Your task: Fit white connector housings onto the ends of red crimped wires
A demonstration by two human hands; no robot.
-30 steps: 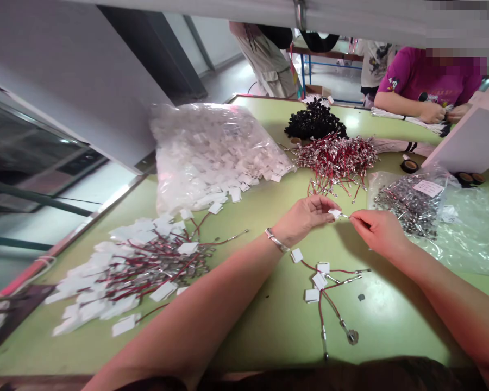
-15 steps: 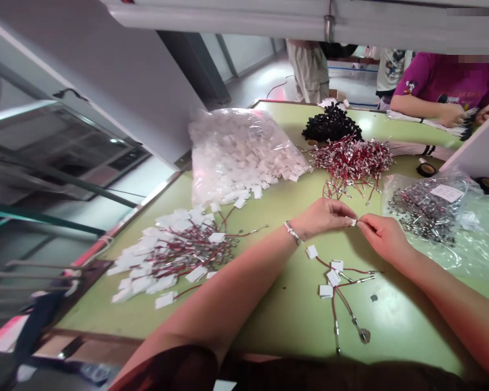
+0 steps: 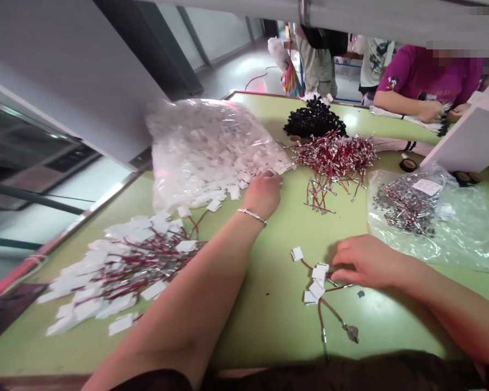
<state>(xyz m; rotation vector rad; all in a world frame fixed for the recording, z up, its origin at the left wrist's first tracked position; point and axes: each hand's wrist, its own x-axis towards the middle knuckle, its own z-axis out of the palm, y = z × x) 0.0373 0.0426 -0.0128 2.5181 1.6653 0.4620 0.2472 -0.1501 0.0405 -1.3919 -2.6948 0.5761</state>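
My left hand (image 3: 264,193), back of the hand up, reaches to small white plastic pieces (image 3: 233,191) at the mouth of a clear plastic bag (image 3: 212,125). Its fingertips are hidden, so I cannot tell whether it grips one. My right hand (image 3: 361,262) hovers by a small group of short red wires (image 3: 338,309) with white housings (image 3: 317,288) and metal terminals. Thumb and fingers there are apart, with nothing visible between them. Beyond my hands lies a heap of red wires (image 3: 336,155) with silver terminals, some loose at its near edge.
At left lies a pile of red wires with white pieces (image 3: 134,266). A bag of metal parts (image 3: 407,203) lies at right, near a black tape roll (image 3: 408,164). Black parts (image 3: 315,118) are heaped at the back. Across the table a person in a purple shirt (image 3: 432,76) handles white cables.
My hands, together over the table before, are apart now. The left moved left to the white pieces; the right came nearer to the small wire group and opened. The view shifted too.
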